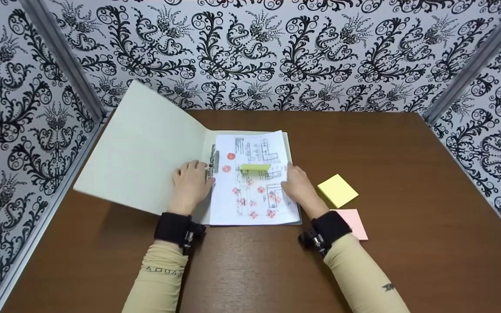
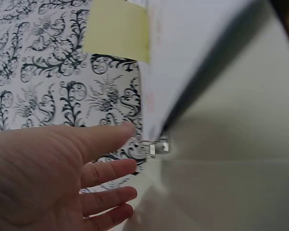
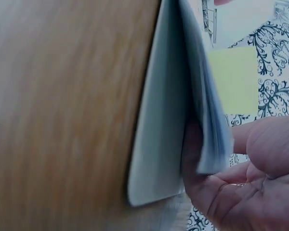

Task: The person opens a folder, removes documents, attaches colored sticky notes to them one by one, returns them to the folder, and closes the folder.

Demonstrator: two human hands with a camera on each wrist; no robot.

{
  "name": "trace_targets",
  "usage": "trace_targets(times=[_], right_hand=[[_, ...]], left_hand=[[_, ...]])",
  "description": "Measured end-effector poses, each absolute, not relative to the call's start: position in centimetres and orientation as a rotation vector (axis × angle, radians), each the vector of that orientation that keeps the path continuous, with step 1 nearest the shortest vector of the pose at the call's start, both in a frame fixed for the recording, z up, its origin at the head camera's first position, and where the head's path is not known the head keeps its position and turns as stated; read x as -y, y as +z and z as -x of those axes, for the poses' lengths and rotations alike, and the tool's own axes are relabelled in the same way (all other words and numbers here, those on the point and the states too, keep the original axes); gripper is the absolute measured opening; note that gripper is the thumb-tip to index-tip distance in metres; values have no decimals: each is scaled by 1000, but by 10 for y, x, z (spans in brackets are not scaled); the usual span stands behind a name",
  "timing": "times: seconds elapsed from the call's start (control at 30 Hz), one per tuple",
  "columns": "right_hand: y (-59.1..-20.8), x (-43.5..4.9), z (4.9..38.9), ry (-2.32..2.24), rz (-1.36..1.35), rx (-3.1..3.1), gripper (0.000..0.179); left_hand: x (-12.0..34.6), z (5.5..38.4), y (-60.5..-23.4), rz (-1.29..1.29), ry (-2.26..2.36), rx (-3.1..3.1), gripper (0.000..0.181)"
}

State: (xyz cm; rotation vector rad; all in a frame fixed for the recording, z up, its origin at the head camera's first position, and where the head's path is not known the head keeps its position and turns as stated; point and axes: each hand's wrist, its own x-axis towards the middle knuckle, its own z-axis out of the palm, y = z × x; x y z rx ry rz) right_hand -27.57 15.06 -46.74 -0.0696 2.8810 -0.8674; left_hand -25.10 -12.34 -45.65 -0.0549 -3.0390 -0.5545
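Note:
A pale folder [image 1: 146,143] lies open on the table, its front cover tilted up at the left. Inside is a stack of papers [image 1: 226,204] whose top sheet has line drawings and red stamp marks. A yellow-green sticky note [image 1: 255,168] stands up from that sheet. My right hand [image 1: 301,191] grips the stack's right edge; in the right wrist view the fingers are under the lifted sheets [image 3: 207,110]. My left hand [image 1: 189,184] is by the metal binder clip [image 1: 212,161] at the spine, fingers extended and holding nothing in the left wrist view.
Right of the folder lies a yellow sticky-note pad [image 1: 338,191]. A pink pad [image 1: 356,224] is just below it, partly covered by the right wrist strap. The brown table [image 1: 381,148] meets patterned walls [image 1: 255,56] at the back and sides.

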Motion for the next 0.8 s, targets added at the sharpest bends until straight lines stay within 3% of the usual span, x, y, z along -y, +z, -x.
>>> trace_targets(times=[0.13, 0.37, 0.63, 0.8], right_hand=[[-465, -144, 275, -699, 51, -2917, 65], [-465, -140, 273, -467, 87, -2984, 53], [-466, -138, 273, -456, 101, -2973, 46], [-465, -138, 272, -453, 98, -2968, 44]], left_hand=[[125, 255, -463, 87, -588, 3064, 58], [132, 265, -464, 166, -714, 3124, 58], [135, 297, -444, 150, -853, 3273, 66], [139, 317, -444, 124, -991, 3211, 61]])
